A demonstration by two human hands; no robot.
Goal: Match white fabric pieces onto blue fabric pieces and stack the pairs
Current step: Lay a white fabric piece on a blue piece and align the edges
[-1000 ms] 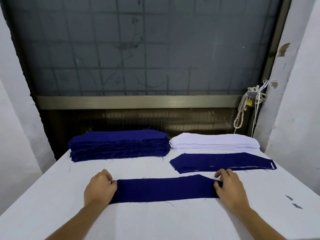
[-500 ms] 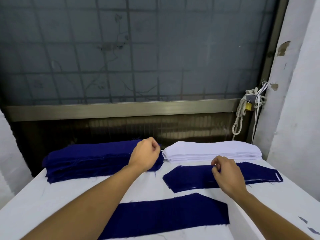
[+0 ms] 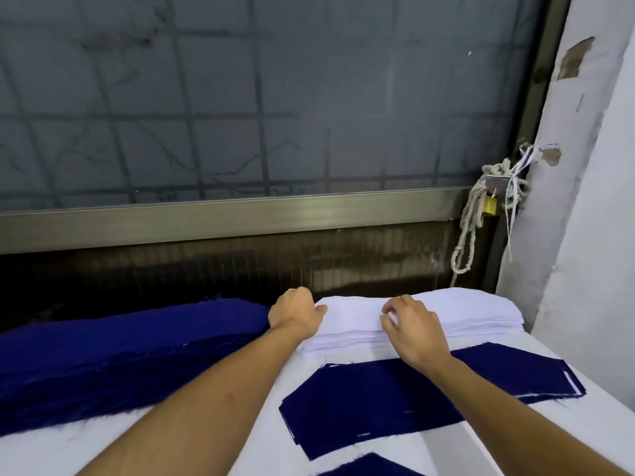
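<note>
- Behind the worktop [image 3: 598, 427], which is covered in white, is a frosted window [image 3: 240, 97] with a grid of bars and a metal rail along its foot.
- Far left, at the back of the worktop, is a thick blue stack [image 3: 120, 345] of cut fabric with frayed edges.
- The left hand [image 3: 295, 314] reaches to the left end of the white stack [image 3: 481, 317], just beside the blue one. Its fingers are curled and the thumb lies on the top layer. Whether they have hold of a layer cannot be told.
- The right hand [image 3: 412, 328] is at the near edge of the same stack, its fingers narrowed in a pinch on the top white piece [image 3: 357, 312].
- In front of the white stack lies a flat blue piece [image 3: 378, 400] with slivers of white at its edges, probably the pile of finished pairs.
- Only the tip of a second blue piece [image 3: 369, 467] shows at the bottom edge. It probably awaits its white partner.
- To the right, a rope [image 3: 470, 228] and a brass padlock [image 3: 489, 206] hang by a chipped wall [image 3: 591, 235].
- The step in hand appears to be picking one white piece.
- The next move calls for peeling off a single layer, carrying it taut between both hands, and matching its outline to the waiting blue piece.
</note>
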